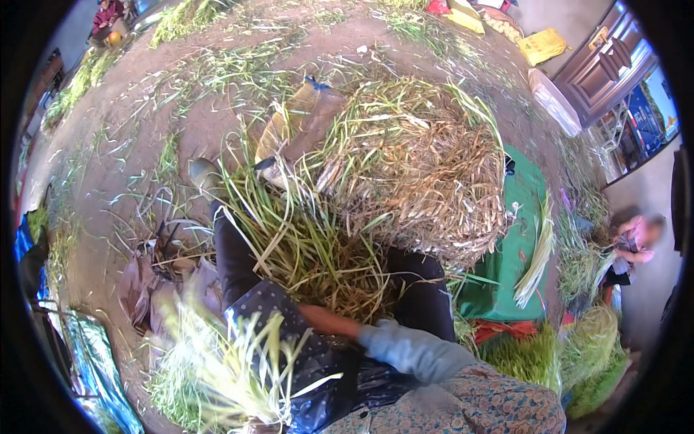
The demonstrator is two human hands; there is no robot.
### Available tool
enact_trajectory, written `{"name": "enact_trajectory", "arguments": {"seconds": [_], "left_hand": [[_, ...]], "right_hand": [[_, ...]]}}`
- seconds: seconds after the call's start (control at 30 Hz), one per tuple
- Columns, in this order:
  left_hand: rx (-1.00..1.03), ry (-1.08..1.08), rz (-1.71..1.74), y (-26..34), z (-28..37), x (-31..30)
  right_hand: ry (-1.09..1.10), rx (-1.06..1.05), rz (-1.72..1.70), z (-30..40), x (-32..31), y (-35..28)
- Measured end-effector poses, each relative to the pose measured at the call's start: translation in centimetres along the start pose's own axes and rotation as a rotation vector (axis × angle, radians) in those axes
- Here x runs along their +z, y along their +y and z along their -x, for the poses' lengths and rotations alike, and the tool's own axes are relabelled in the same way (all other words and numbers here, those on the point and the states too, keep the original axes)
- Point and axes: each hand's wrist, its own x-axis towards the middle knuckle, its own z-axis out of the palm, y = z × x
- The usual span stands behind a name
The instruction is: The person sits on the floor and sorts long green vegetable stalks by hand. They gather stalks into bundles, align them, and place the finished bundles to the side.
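A loose bundle of pale green, long-leaved stalks (238,363), blurred by motion, fans out at the lower left. Its stalks converge at the bottom edge, where a sliver of my left hand (264,428) shows around them. My right hand (328,320) reaches across my lap by the edge of the dark polka-dot apron (271,304); its fingers are hidden, so its grip cannot be told. Just beyond it, between my knees, lies a heap of green and browning leaf stalks (320,260). A big mound of dry brown leaves and stalks (417,168) rises in front of me.
Right of the mound, a slim stalk bundle (534,260) rests on a green cover (493,298). Trimmed green bundles (526,358) stand at the lower right. Leaf litter (233,70) is strewn over the dirt floor. One person (634,244) sits at right, another (107,21) at far left.
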Motion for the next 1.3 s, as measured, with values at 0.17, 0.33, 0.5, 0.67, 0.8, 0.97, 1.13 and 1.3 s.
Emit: {"name": "enact_trajectory", "arguments": {"seconds": [0.17,0.33,0.5,0.67,0.8,0.97,1.13,1.3], "left_hand": [[-0.220,0.296,0.161,-2.9,2.4,-3.2],[-0.343,0.748,0.417,-7.2,7.0,-11.2],[0.268,1.021,0.866,-5.3,7.9,-19.3],[0.210,0.798,0.358,-1.7,9.5,-20.2],[0.111,0.525,-0.152,-6.6,7.3,-15.2],[0.158,0.608,-0.164,-10.5,5.2,-13.0],[0.272,0.682,-0.349,-3.5,6.9,-16.5],[0.209,0.641,-0.358,-5.4,5.8,-14.4]], "right_hand": [[0.200,0.037,0.169,3.1,-3.9,-3.6],[0.492,0.067,0.049,6.5,-6.9,-3.9],[0.801,0.073,-0.103,8.6,-8.5,-3.6],[0.724,0.020,-0.255,10.6,-11.3,-4.8],[0.735,0.152,-0.408,12.8,-12.4,-4.1],[0.811,0.177,-0.445,14.1,-13.2,-3.5],[0.774,0.202,-0.437,13.2,-12.7,-5.7],[0.746,0.126,-0.373,12.2,-12.5,-8.9]]}}
